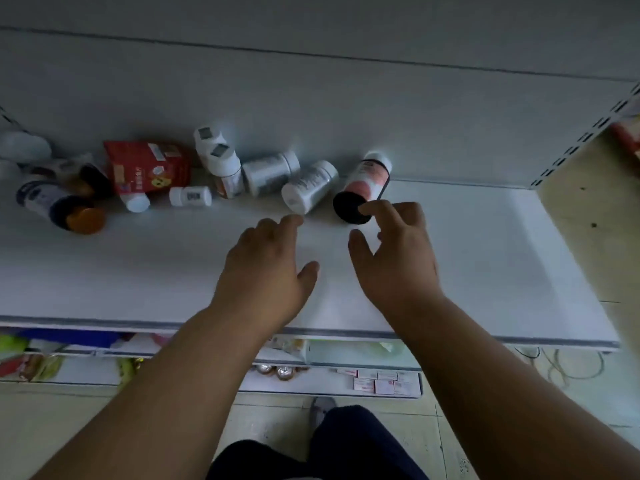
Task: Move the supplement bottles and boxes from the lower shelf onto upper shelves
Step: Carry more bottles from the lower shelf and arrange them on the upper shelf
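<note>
Several supplement bottles lie scattered along the back of a white upper shelf [485, 265]. A pink-labelled bottle with a black base [363, 188] lies on its side; the fingertips of my right hand [394, 251] reach its base, fingers spread and holding nothing. A white bottle [308, 187] lies just left of it, and the fingertips of my left hand [266, 268] are right at its bottom edge, hand relaxed. Further left stand a red box [145, 168], a small white bottle [190, 196] and a dark bottle with an orange cap [59, 206].
The shelf's back panel rises behind the bottles, and a perforated upright [585, 133] bounds the right side. Lower shelves beneath hold small white-and-red boxes [381, 382] and colourful packs [34, 362]. My dark trouser leg and shoe show above the tiled floor.
</note>
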